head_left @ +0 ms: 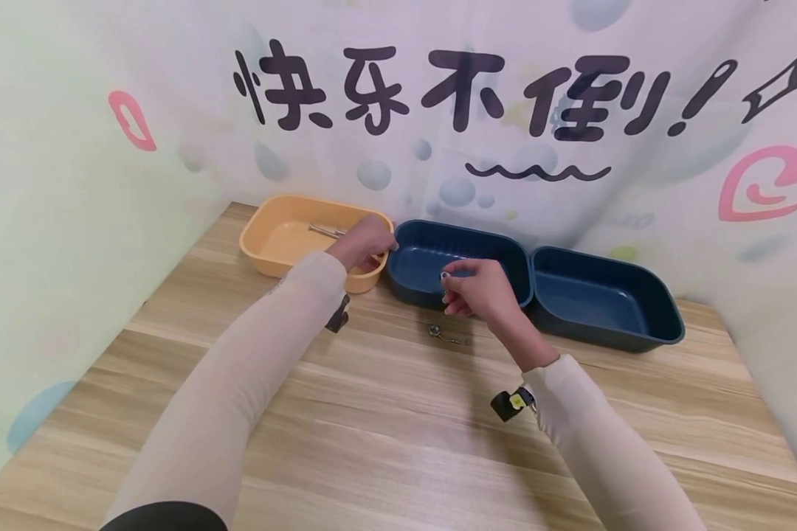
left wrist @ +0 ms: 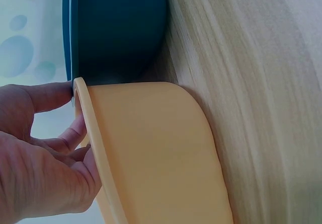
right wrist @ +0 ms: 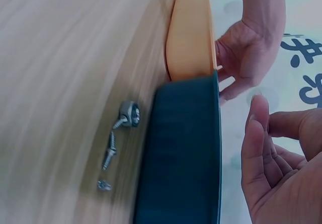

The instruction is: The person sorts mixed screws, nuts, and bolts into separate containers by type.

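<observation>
The person's right hand (head_left: 480,287) pinches a small metal piece (head_left: 445,276) between thumb and finger, above the middle blue bin (head_left: 415,259). The left hand (head_left: 365,237) dips into the orange bin's (head_left: 275,245) right end, thumb spread from the other fingers (left wrist: 74,131); I can't tell whether they grip. Nearby on the table (head_left: 372,413) lie 1 nut (right wrist: 130,114) and small screws (right wrist: 110,151).
</observation>
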A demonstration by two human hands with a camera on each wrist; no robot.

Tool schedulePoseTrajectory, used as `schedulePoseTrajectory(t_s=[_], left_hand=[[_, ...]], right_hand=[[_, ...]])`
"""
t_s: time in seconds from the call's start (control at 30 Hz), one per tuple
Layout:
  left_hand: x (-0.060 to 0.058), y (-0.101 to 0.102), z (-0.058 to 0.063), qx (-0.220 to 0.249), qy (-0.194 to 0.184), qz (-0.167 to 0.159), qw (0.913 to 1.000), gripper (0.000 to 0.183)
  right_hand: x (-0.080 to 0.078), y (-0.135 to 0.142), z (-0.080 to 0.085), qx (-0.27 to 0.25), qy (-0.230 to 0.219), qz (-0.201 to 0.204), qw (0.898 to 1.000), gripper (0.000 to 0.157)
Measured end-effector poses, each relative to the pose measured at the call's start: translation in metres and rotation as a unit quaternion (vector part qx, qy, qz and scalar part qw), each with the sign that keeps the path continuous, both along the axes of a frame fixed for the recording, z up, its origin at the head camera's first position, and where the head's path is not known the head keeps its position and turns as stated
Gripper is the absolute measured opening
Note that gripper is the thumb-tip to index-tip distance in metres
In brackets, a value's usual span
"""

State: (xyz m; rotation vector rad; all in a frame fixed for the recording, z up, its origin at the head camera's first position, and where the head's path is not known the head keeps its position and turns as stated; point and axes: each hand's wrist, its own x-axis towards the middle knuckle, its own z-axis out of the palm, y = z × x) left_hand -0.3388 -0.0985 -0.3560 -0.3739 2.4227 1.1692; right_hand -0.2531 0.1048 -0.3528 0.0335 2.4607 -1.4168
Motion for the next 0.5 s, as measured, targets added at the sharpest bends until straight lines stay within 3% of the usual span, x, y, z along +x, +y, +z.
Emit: schedulePoseTrajectory(t_s=[0.5], left_hand=[[0.003, 0.001, 0.003, -0.003, -0.002, -0.004, 1.0, 0.023]], right_hand=[[-0.016, 0.011, 0.004, -0.007, 0.015, -0.028, 0.999, 0.028]])
